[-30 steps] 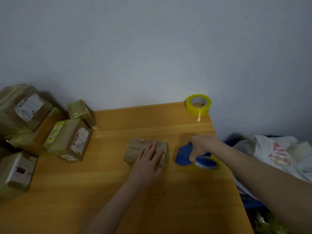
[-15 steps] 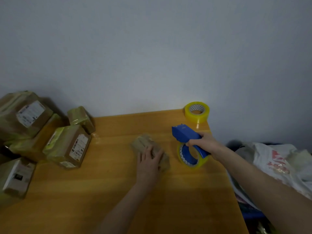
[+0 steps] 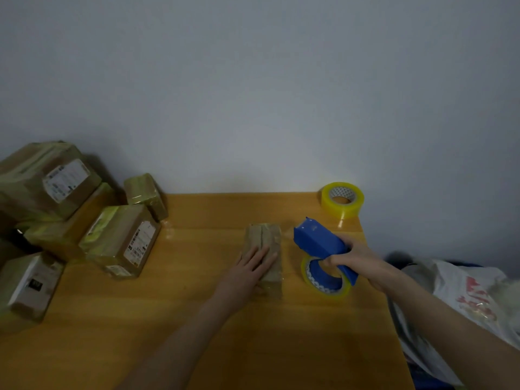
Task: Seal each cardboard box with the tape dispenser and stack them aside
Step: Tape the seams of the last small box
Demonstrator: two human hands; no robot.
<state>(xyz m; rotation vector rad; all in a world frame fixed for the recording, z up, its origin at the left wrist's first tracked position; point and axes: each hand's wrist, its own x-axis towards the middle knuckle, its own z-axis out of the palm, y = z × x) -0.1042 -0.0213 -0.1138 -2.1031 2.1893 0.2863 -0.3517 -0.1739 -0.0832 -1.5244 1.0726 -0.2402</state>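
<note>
A plain pale grey wall (image 3: 253, 80) fills the upper half of the frame; below it an orange-brown wooden table (image 3: 197, 319) spans the lower half, its far edge against the wall. Centre of the frame: a small cardboard box (image 3: 264, 240) lies flat on the table, long axis running away from the viewer, a seam down the middle of its top. The left hand (image 3: 249, 270) rests palm-down on the near half of this box, fingers extended and held close together, flat on the cardboard. Just right of the box, not touching it: a blue tape dispenser (image 3: 318, 243) carrying a yellowish roll with a blue core, held above the table. The right hand (image 3: 357, 258) is closed around the dispenser's handle, fingers curled under it. Upper right corner of the table: a spare roll of yellow tape (image 3: 342, 199) lying flat, its core printed with a small pattern too fine to read. Left edge of the frame: a pile of taped cardboard boxes (image 3: 84, 220), several wrapped in glossy yellowish tape and stacked against the wall. Three carry white shipping labels; the print and barcodes are too blurred to read. Lower right, beside the table: a white plastic bag (image 3: 464, 299) with red printed characters, illegible at this resolution
</note>
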